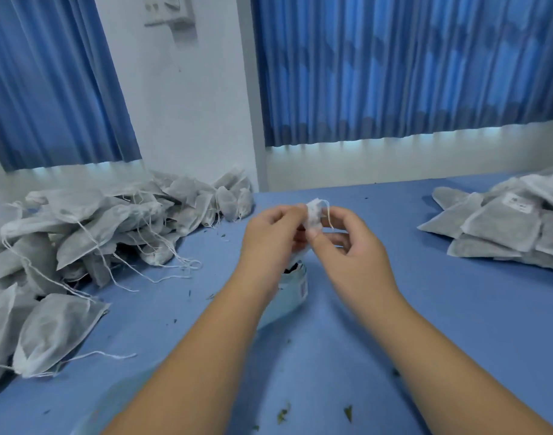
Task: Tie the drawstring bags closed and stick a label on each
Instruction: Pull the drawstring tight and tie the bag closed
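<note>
Above the middle of the blue table, both hands hold up a small white drawstring bag. My left hand pinches its gathered top from the left. From the right, my right hand pinches the same top, and a thin string loops over its fingers. Below the hands a pale piece with a printed barcode patch shows, partly hidden by my left wrist; whether it belongs to the bag is unclear.
A big heap of grey-white bags with loose strings fills the left side of the table. A smaller stack of flat bags, one with a white label, lies at the right. Leaf crumbs dot the cloth. Blue curtains hang behind.
</note>
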A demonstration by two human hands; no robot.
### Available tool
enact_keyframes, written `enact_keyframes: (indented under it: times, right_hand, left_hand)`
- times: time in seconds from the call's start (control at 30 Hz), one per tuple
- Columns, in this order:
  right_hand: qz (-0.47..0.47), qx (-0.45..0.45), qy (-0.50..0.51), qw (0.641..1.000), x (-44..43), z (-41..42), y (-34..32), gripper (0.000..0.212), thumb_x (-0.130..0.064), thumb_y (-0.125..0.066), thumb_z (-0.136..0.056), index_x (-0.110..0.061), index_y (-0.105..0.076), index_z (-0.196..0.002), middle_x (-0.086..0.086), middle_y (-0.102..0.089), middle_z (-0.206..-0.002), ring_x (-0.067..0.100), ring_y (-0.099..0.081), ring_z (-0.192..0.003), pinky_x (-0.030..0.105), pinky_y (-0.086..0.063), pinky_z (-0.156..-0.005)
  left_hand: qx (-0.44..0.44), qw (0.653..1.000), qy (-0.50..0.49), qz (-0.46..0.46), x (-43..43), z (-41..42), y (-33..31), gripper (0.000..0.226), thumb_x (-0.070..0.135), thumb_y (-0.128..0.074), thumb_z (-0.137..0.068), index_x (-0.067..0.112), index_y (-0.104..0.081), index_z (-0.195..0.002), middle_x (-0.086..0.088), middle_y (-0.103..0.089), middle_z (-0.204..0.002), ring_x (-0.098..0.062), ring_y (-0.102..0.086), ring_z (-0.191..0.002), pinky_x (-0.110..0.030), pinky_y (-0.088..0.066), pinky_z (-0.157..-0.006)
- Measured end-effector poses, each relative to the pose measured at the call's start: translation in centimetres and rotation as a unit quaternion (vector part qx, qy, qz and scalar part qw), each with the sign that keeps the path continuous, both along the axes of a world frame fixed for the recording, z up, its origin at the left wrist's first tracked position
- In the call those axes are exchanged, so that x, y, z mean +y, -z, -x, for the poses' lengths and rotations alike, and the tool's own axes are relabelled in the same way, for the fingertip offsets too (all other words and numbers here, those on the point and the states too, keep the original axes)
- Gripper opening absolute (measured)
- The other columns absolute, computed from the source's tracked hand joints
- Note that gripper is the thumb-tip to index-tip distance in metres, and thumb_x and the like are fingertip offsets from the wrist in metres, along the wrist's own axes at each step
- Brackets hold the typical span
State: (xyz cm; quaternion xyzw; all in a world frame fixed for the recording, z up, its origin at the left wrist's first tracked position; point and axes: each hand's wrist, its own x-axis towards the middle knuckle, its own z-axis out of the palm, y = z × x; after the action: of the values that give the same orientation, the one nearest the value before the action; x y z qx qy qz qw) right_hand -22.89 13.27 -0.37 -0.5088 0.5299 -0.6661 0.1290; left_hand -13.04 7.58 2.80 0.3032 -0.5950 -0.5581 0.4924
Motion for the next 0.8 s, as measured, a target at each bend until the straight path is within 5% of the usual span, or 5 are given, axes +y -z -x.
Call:
enact_keyframes:
  times: [0.13, 0.27, 0.43, 0.6, 0.8]
  right_hand:
    - [0.015, -0.002, 0.061, 0.998, 0.3, 1.6, -0.4, 0.013, -0.027, -0.062, -0.093, -0.039, -0.062, -0.095, -0.017, -0.069, -0.098, -0.004, -0.062, -0.086, 0.007, -0.045, -0.069]
    - [0.000, -0.018, 0.062, 0.998, 0.5, 3.4, -0.8, 0.015, -0.017, -0.062, -0.092, -0.024, -0.075, -0.093, -0.005, -0.073, -0.081, 0.018, -0.068, -0.080, 0.039, -0.056, -0.080]
    - [0.015, -0.046, 0.000, 0.999, 1.0, 4.2, -1.6, 0.015, -0.014, -0.067, -0.087, -0.025, -0.077, -0.083, -0.004, -0.074, -0.073, 0.012, -0.070, -0.067, 0.021, -0.054, -0.059]
    - [-0.010, -0.069, -0.095, 0.993, 1.9, 5.8, -2.2, 0.009, -0.011, -0.073, -0.082, -0.007, -0.076, -0.076, 0.012, -0.071, -0.068, 0.014, -0.064, -0.058, 0.021, -0.052, -0.055]
    - [-0.080, -0.105, -0.233, 0.964, 3.9, 7.5, -0.6, 0.013, -0.023, -0.072, -0.076, -0.012, -0.076, -0.071, 0.009, -0.069, -0.067, 0.017, -0.067, -0.060, 0.025, -0.053, -0.057]
  left_hand:
    - [0.073, 0.997, 0.005, 0.004, 1.8, 3.3, 1.5, 0.022, 0.009, -0.056, -0.094, 0.011, -0.075, -0.083, -0.012, -0.072, -0.084, -0.021, -0.066, -0.075, -0.028, -0.054, -0.069]
    - [0.093, 0.995, -0.011, 0.025, 2.4, 4.1, 2.4, 0.030, 0.003, -0.055, -0.093, 0.020, -0.076, -0.082, -0.003, -0.070, -0.075, -0.013, -0.060, -0.068, -0.022, -0.048, -0.064]
    - [0.096, 0.993, -0.045, 0.051, 3.6, 3.8, 2.1, 0.026, 0.002, -0.056, -0.092, 0.019, -0.076, -0.090, -0.001, -0.075, -0.088, -0.005, -0.066, -0.073, -0.015, -0.051, -0.067]
    - [-0.014, 0.961, -0.124, 0.247, 4.9, 3.3, 2.8, 0.026, 0.011, -0.054, -0.092, 0.015, -0.072, -0.111, 0.003, -0.059, -0.102, 0.007, -0.058, -0.088, -0.007, -0.041, -0.078]
    - [-0.143, 0.911, -0.121, 0.367, 5.4, 4.1, 3.7, 0.054, 0.042, -0.031, -0.096, 0.011, -0.066, -0.122, 0.003, -0.058, -0.117, -0.017, -0.056, -0.112, -0.042, -0.043, -0.100]
